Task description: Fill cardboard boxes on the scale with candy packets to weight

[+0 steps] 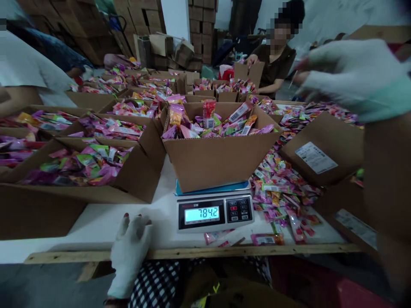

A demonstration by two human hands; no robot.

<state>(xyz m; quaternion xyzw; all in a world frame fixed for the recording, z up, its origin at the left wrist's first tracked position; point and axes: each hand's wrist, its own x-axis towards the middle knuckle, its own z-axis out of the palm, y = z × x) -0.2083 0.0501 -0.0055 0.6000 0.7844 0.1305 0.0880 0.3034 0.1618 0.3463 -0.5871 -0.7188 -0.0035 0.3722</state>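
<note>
Box seemingly being weighed at twelve o'clock—left hand spread at seven, right hand at two, grip blurred, unclear—reaching in calls for clearing its rim.

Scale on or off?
On: the scale has a lit display reading 784.2, with the filled box sitting on it.

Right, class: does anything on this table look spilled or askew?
Loose packets lie strewn right of the scale, outside any box, as if spilled, though perhaps deliberately. Beside them, a labelled box looks tilted, out of line.
</note>
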